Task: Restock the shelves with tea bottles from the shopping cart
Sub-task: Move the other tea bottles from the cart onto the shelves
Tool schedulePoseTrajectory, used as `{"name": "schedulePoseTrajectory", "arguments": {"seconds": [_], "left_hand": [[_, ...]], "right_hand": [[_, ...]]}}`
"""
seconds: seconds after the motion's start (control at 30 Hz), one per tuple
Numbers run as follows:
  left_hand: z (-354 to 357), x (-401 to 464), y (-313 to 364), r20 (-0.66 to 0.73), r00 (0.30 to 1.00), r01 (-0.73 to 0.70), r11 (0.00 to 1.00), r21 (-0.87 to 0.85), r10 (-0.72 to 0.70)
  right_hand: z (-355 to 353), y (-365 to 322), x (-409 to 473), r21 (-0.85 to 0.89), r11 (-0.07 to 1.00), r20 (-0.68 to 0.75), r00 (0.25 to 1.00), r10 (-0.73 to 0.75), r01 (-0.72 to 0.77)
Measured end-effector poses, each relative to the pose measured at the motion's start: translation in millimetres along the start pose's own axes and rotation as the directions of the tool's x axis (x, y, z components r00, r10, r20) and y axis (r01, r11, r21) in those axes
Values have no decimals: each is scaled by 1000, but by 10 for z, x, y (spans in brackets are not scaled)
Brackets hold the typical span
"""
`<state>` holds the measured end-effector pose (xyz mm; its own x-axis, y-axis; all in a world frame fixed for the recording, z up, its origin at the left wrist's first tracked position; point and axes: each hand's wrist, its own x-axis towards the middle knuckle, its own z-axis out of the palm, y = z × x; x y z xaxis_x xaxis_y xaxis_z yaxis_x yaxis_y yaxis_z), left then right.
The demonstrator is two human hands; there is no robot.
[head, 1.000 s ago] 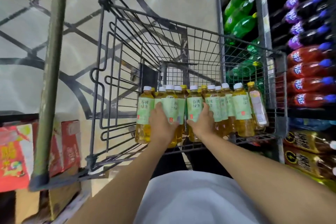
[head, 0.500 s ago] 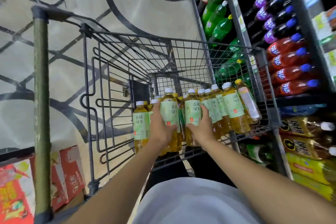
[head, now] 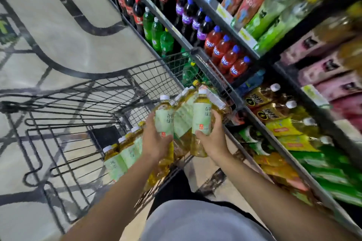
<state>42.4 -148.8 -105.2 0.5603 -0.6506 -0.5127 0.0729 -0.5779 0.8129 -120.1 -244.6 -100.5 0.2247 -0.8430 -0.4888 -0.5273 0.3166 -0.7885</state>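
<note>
The tea bottles are clear plastic, filled with golden-yellow liquid, each wrapped in a pale green label with green characters and a small red seal, and topped with a white cap. At the left, a short row of tea bottles [head: 125,154] stands in the near corner of the wire shopping cart [head: 64,123], tilted in this slanted view, just left of the left forearm and not touched by either hand.

The left hand [head: 154,141] is closed around the lower body of the left-hand tea bottle [head: 164,117], fingers wrapped over the front and thumb on the label near the red seal; the bottle's cap points up and away from the person. Between the two hands more bottles of the same kind [head: 183,119] are bunched close together, pressed against the held ones; how they are supported cannot be told.

The right hand [head: 213,139] is clamped on the right-hand tea bottle [head: 200,117], thumb across the lower label, fingers curled behind it. Another bottle [head: 215,100] leans against its far side. Both held bottles sit above the cart's near right corner, the hands near each other but not touching.

To the right, the shelves [head: 252,55] carry red, purple and green soda bottles [head: 225,53] higher up and yellow and green packaged drinks lower down, blurred.
</note>
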Motion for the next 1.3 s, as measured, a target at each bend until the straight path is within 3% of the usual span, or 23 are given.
{"name": "schedulePoseTrajectory", "arguments": {"seconds": [0.43,0.53,0.7,1.0,1.3], "left_hand": [[1082,-909,926,276,916,-292,955,-45,292],[1381,-1202,1136,326,847,-422,904,-70,421],[1840,-1846,1587,406,761,-491,858,-150,506],[2415,-3031,2315,484,495,-683,667,-297,722],[2832,-4110,3124,501,271,-739,511,-439,822]], "right_hand": [[-1644,377,-882,200,967,-267,958,-104,161],[-2038,395,-1185,213,947,-353,923,-154,239],[-2683,422,-1702,171,921,-476,848,-234,350],[-3755,328,-2830,29,883,-657,675,-336,469],[-4753,88,-3764,-86,831,-779,483,-400,549]]}}
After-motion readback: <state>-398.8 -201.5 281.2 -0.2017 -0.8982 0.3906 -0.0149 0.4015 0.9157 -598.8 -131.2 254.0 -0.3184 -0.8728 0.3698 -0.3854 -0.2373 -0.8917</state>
